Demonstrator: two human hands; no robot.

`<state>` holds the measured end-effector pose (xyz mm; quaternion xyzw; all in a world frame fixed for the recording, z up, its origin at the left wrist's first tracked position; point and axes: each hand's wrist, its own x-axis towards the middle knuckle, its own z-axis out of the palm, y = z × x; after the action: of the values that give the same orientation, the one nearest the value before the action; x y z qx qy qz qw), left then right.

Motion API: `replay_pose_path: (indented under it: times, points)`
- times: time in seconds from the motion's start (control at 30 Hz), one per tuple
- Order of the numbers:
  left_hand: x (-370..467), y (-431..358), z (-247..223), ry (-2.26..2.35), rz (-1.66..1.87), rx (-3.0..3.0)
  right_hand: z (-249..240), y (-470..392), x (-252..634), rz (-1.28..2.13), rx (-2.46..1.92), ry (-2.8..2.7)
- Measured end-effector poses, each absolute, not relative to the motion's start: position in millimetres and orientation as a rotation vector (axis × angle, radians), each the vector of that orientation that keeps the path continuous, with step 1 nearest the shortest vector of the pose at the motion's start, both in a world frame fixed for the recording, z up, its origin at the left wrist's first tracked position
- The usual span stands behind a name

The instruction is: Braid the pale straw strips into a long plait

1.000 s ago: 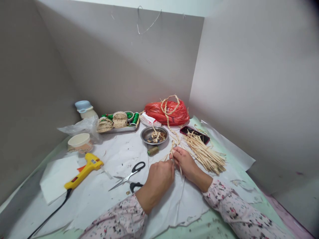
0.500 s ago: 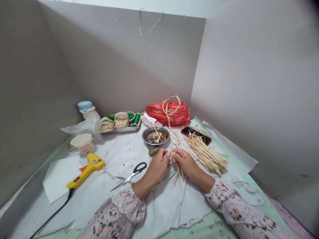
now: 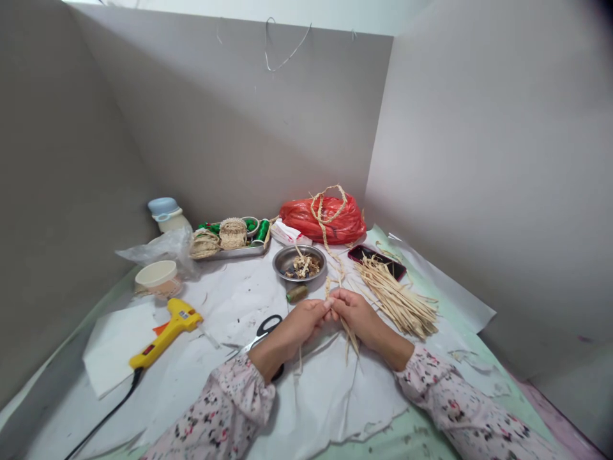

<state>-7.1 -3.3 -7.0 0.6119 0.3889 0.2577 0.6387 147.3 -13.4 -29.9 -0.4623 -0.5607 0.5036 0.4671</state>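
Both hands meet at the middle of the table, their fingertips together on a braided straw strand [image 3: 327, 285]. My left hand [image 3: 305, 324] pinches the strand from the left, and a thin straw hangs below it. My right hand [image 3: 357, 314] is closed on the strand from the right, with loose straw ends [image 3: 352, 338] hanging under its fingers. The finished-looking braid [image 3: 322, 220] runs back and loops over a red plastic bag [image 3: 297, 209]. Beside my right hand lies a bundle of dry straw [image 3: 397, 297]. Scissors [image 3: 268, 326] lie partly under my left forearm.
A metal bowl [image 3: 277, 260] with straw scraps stands behind the hands, a thread spool [image 3: 297, 294] before it. A yellow glue gun [image 3: 165, 333], a cup [image 3: 157, 275] and a bottle [image 3: 168, 214] are left. A tray [image 3: 239, 252] stands behind; a phone [image 3: 400, 271] lies right.
My left hand has moved slightly down and right, now touching my right hand and covering more of the scissors. The hanging straw ends have shifted, with one now below my left hand.
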Motion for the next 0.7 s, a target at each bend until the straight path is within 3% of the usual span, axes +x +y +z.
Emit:
replay_pose_path:
  times: [0.2, 0.43, 0.7]
  points:
    - [-8, -2, -7, 0.926, 0.673, 1.317, -21, -16, 150, 1.314, -1.113, -1.357]
    - [-7, -1, -9, 1.000, 0.713, 1.287, -24, -17, 155, 0.730, -1.238, -1.805]
    - [-5, 0, -13, 1.060, 0.717, 1.261, -24, -24, 150, 0.502, -1.264, -1.796]
